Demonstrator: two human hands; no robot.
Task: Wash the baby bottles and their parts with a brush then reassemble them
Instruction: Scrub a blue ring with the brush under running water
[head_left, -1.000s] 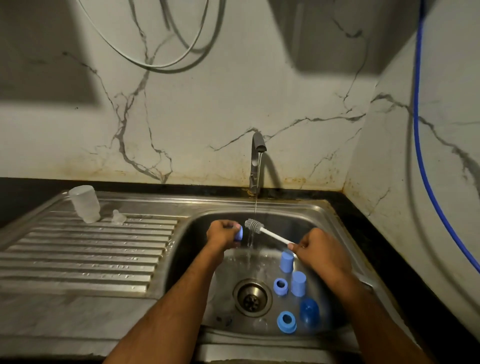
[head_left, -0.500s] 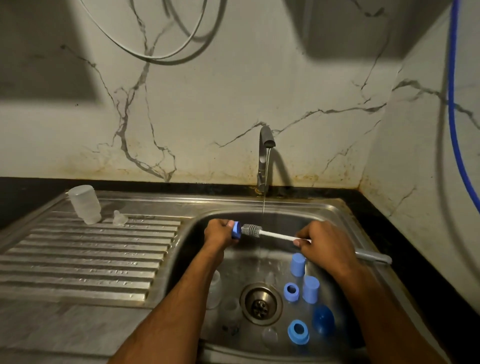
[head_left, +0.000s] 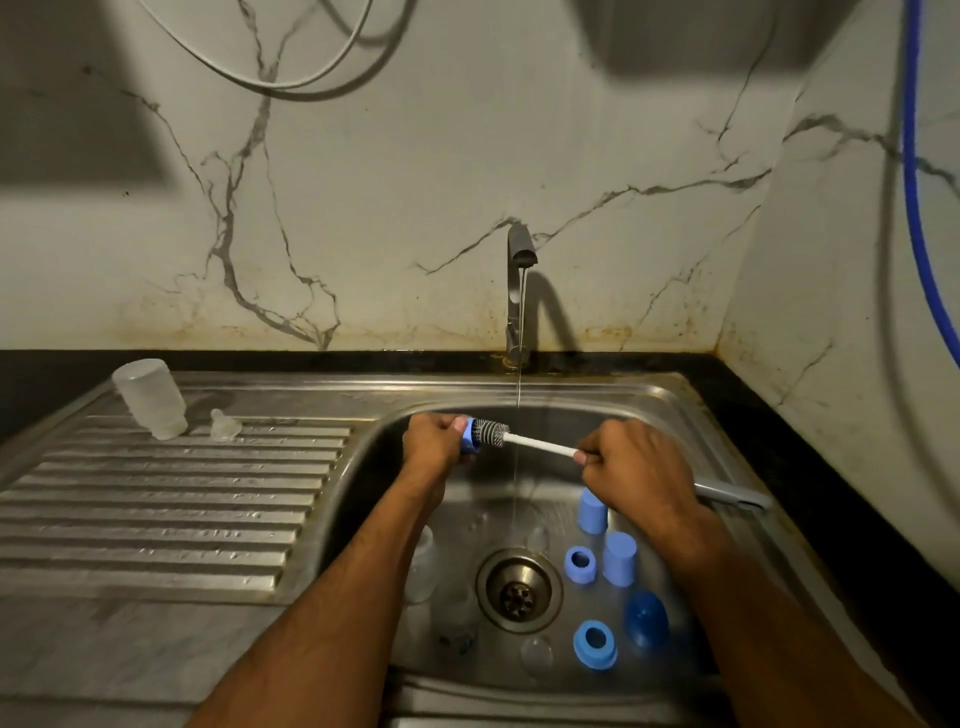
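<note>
My left hand (head_left: 434, 441) grips a small blue bottle part (head_left: 469, 435) over the sink basin (head_left: 649, 410). My right hand (head_left: 631, 467) holds the white-handled brush (head_left: 537, 443), whose grey bristle head (head_left: 491, 433) pokes into the blue part. Blue caps (head_left: 592, 512) (head_left: 619, 558), blue rings (head_left: 580, 564) (head_left: 595, 643) and a dark blue dome (head_left: 645, 618) lie in the basin's right half. A clear bottle (head_left: 422, 564) lies partly hidden under my left forearm. On the drainboard (head_left: 156, 509) stand a clear bottle (head_left: 149, 397) upside down and a clear teat (head_left: 224, 425).
The tap (head_left: 519, 291) runs a thin stream between my hands into the basin, near the drain (head_left: 518, 590). A grey handle (head_left: 732, 496) sticks out behind my right hand on the sink's right rim. Marble walls close the back and right; a blue hose (head_left: 914, 171) hangs at right.
The brush head has gone from just beside the blue part to inside its opening. The view has shifted slightly, so the sink sits further right.
</note>
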